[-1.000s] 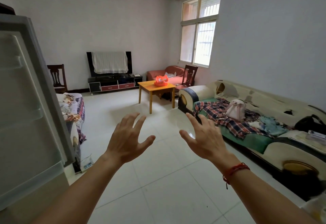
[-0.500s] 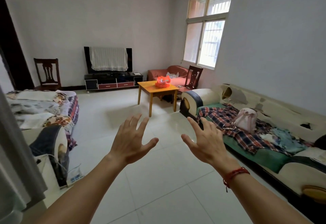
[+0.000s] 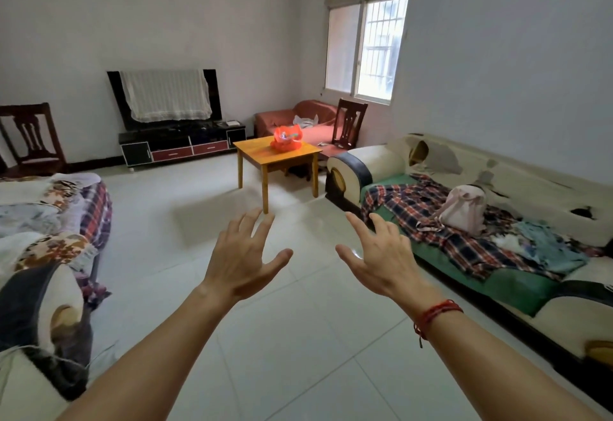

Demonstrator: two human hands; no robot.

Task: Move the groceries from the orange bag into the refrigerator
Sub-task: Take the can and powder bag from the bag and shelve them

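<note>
Daylight from the barred window (image 3: pixel 368 32) falls over a pale tiled floor (image 3: pixel 298 354), and a person stands at this end of the room with both bare arms stretched forward. The left hand (image 3: pixel 243 259) is released, fingers spread and thumb out to the side, holding nothing. The right hand (image 3: pixel 381 263) is likewise released, fingers splayed and slightly bent, with a red string bracelet (image 3: pixel 436 313) on its wrist. The two hands hover apart above the floor.

Well beyond them, across the room, the orange bag (image 3: pixel 287 140) sits on the yellow wooden tabletop (image 3: pixel 262 153), toward its far edge and away from the near corner. Its mouth gapes open and something pale shows inside, too small to make out. A dark wooden chair (image 3: pixel 350 123) stands just behind, beside a red sofa (image 3: pixel 282 115) under the window.

Along the right wall runs a cream sofa (image 3: pixel 374 162) with a plaid cloth (image 3: pixel 414 208) and a pink backpack (image 3: pixel 466 210) on its seat. On the far wall a television (image 3: pixel 214 92) draped in a white cloth (image 3: pixel 166 95) stands on a low black cabinet (image 3: pixel 136 152). A second chair (image 3: pixel 30 138) stands at the left, behind a couch heaped with blankets (image 3: pixel 49 218)
</note>
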